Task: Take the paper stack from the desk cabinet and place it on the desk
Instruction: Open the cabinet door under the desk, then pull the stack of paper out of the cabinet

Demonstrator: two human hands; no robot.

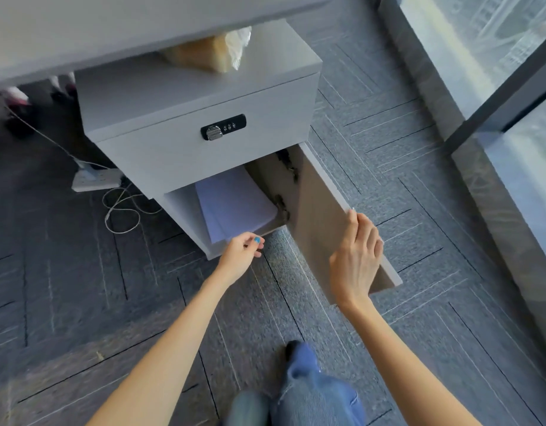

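Observation:
A white paper stack (235,204) lies in the lower compartment of the grey desk cabinet (161,155), its near corner sticking out past the shelf edge. The cabinet door (318,210) stands swung open to the right. My left hand (242,252) is at the front of the compartment, fingers curled at the near corner of the stack; whether it grips the paper is unclear. My right hand (356,256) rests on the top edge of the open door and holds it. The desk (81,32) runs across the top left, above the cabinet.
A locked drawer with a combination lock (223,127) sits above the compartment. A plastic-wrapped package (210,52) lies on the cabinet top. A power strip (95,179) and white cable (121,210) lie on the carpet to the left. Glass wall at right. My knees at bottom centre.

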